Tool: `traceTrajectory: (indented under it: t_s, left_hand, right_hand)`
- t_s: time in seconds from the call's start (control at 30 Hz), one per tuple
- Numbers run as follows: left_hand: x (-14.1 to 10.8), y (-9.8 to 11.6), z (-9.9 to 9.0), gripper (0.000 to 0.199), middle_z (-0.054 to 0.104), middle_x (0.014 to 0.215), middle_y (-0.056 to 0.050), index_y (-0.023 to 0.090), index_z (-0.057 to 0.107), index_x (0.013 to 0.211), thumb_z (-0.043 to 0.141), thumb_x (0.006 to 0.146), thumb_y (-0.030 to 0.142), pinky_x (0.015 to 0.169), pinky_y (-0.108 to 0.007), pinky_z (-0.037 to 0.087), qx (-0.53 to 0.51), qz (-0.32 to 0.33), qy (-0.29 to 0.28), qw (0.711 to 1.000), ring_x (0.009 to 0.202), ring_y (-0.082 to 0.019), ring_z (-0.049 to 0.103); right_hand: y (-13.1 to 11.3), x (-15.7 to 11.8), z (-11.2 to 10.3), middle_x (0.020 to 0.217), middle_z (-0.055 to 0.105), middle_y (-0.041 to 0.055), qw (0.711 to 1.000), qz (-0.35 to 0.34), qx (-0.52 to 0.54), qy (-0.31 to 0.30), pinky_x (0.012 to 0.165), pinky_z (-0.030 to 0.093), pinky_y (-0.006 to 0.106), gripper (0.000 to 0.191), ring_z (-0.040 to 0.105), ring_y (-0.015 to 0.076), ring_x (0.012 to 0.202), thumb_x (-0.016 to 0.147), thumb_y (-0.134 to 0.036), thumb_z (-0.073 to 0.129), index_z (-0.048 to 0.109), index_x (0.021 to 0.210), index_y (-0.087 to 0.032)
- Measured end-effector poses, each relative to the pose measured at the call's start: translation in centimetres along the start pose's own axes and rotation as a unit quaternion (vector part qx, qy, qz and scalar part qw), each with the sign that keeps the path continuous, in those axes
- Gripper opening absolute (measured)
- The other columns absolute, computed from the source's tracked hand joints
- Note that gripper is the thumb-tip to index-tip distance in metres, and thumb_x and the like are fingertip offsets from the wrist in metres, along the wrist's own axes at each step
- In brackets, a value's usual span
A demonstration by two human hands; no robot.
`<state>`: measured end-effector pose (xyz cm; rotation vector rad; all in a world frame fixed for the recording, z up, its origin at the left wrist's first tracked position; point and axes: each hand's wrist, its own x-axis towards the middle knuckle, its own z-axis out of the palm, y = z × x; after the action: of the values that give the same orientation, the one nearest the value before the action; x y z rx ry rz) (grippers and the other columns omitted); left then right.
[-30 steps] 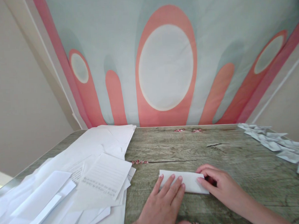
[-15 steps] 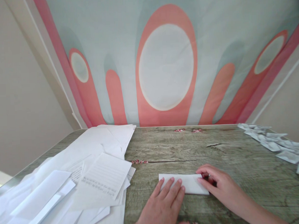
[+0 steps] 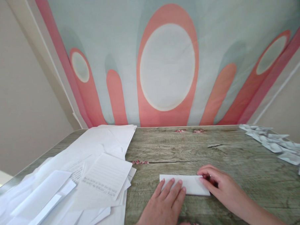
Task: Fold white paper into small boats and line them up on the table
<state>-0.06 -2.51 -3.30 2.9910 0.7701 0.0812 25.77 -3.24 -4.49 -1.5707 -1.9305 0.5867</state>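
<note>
A folded strip of white paper (image 3: 193,186) lies flat on the wooden table near its front edge. My left hand (image 3: 162,205) rests on the strip's left part, fingers stretched out and slightly spread. At the other end, my right hand (image 3: 221,182) pinches the right edge between thumb and forefinger. The right hand's other fingers are curled and partly hidden. The left palm covers the strip's lower left corner.
To the left lies a spread pile of white sheets (image 3: 108,136), with a lined, written sheet (image 3: 109,175) on top. Several folded white paper pieces (image 3: 270,143) line the table's right edge. Behind the wood-grain tabletop (image 3: 166,145) stands a patterned wall covering (image 3: 122,37).
</note>
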Motion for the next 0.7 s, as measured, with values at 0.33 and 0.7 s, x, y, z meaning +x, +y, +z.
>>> traceTrajectory:
  t_s: [0.33, 0.7]
  left_hand:
    - [-0.1, 0.0, -0.1, 0.070, 0.020, 0.148, -0.008, 0.017, 0.012, 0.144, 0.028, 0.089, 0.058, 0.109, -0.044, 0.021, -0.010, -0.001, 0.001, 1.000, 0.135, -0.027, 0.020]
    - [0.0, 0.1, -0.4, 0.070, 0.018, 0.149, -0.008, 0.017, 0.011, 0.144, 0.026, 0.090, 0.058, 0.110, -0.046, 0.019, -0.034, -0.009, -0.019, 0.999, 0.136, -0.027, 0.018]
  right_hand:
    - [0.4, 0.0, 0.4, 0.095, 0.060, 0.0055, 0.999, -0.018, -0.002, 0.042, 0.063, 0.051, 0.028, 0.015, 0.061, 0.0166, 0.075, 0.086, -0.026, 0.045, 0.059, 0.088, -0.021]
    - [-1.4, -1.4, -0.3, 0.119, 0.057, 0.0063, 0.980, -0.160, -0.111, 0.024, 0.097, 0.043, 0.042, 0.024, 0.046, 0.0231, 0.117, 0.088, -0.030, 0.051, 0.058, 0.110, -0.025]
